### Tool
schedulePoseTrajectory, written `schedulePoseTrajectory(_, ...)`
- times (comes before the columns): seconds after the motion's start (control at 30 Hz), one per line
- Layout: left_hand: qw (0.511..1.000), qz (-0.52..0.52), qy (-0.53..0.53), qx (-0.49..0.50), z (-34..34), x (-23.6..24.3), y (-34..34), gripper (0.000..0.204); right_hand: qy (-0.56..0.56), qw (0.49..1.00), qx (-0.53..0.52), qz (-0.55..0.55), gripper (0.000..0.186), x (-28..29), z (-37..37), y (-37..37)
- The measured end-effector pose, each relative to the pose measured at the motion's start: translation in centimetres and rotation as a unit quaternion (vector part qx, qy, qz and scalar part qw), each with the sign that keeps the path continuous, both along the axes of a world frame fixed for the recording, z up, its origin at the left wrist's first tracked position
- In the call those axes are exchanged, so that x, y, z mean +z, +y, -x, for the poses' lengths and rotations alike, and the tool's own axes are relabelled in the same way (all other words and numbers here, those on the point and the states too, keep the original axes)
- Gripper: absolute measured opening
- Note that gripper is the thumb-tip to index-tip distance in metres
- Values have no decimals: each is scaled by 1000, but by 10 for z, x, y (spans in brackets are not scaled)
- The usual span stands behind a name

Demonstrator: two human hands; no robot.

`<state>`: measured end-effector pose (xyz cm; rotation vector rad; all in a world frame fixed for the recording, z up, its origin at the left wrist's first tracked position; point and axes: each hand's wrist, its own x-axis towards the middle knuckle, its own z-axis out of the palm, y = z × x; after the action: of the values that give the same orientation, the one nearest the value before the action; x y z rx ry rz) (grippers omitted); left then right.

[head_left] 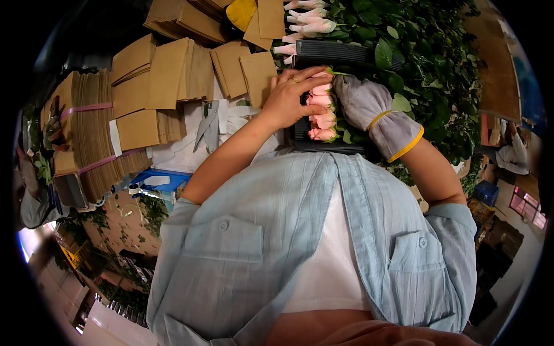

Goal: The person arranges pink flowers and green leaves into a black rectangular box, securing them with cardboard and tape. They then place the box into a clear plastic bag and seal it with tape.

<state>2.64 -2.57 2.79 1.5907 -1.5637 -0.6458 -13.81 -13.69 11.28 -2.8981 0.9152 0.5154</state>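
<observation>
A row of pink roses (pixel 323 120) lies heads to the left on a black ribbed tray (pixel 299 131) in front of my chest. My bare left hand (pixel 288 95) reaches over the row, with its thumb and bent fingers closed about the upper blooms. My right hand (pixel 366 101), in a grey glove with a yellow cuff edge, is at the stem side of the same roses. Its fingers curl downward, and their tips are hidden, so what they grip does not show.
Stacks of brown cardboard sheets (pixel 167 75) fill the left. Scissors (pixel 208 127) lie on white material beside them. Farther off are net-wrapped roses (pixel 311 23) and a black ribbed piece (pixel 334 53). Leafy stems (pixel 433 86) pile up at right. A blue tray (pixel 164 180) is near my left elbow.
</observation>
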Motion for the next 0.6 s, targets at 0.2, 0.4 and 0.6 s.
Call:
schedulePoseTrajectory(0.2, 999, -7, -27, 25, 3, 5, 1, 63, 56, 997, 44, 5, 22, 44, -10, 4)
schedulePoseTrajectory(0.4, 998, 17, -53, 30, 4, 3, 1, 62, 29, 995, 75, -52, 24, 29, 9, 13)
schedulePoseTrajectory(0.6, 987, 81, 100, 95, -2, 0, 24, 57, 61, 996, 62, -31, 25, 29, 1, 16)
